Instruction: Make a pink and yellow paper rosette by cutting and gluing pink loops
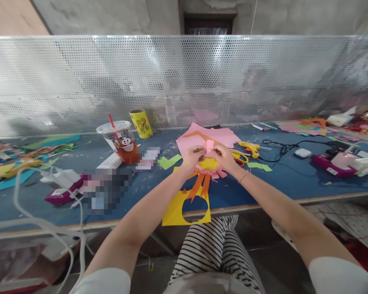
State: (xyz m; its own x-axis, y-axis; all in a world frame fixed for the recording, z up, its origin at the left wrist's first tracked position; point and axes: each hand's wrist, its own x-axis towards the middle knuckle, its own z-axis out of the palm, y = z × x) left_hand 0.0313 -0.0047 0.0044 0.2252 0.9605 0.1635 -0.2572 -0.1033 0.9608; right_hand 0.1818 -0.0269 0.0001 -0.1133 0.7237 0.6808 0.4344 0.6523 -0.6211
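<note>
Both forearms are converging over the blue tabletop [153, 183], where pink paper sheets [187, 141] are lying just beyond the grip. The left hand [193, 158] and right hand [224, 157] are pinching a pink paper strip [210, 147] between bent fingers, directly above the yellow-and-pink paper rosette [208, 164]. Left of the grip, a snowman-printed drink cup [125, 145] is standing; its lettering is too small to read.

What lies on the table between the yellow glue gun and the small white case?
Loops of black cable lie between the glue gun and the white case, as the head view shows.
</note>
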